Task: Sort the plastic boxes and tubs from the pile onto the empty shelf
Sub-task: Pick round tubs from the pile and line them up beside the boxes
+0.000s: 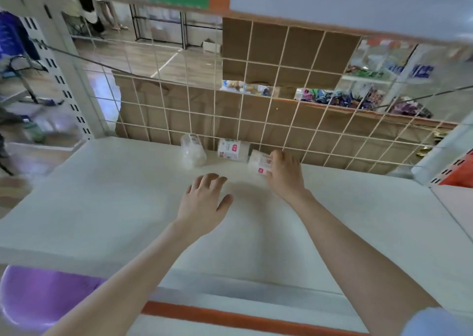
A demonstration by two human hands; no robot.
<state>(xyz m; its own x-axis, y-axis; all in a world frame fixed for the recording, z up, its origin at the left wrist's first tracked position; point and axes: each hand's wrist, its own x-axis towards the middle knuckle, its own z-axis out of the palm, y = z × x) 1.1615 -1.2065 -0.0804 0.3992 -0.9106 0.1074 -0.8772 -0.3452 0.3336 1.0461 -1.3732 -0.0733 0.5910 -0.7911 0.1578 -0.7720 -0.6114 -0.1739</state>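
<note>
The right hand (284, 174) curls its fingers (277, 156) round a box (258, 163) at the shelf's (102, 195) back, its long axis roughly front-to-back. The left hand (204, 200) hovers nearby, fingers spread, holding nothing.

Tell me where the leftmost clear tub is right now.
Head view: the clear tub sits at the back of the white shelf by the wire grid, left of centre, with a red-labelled box just to its right.
</note>
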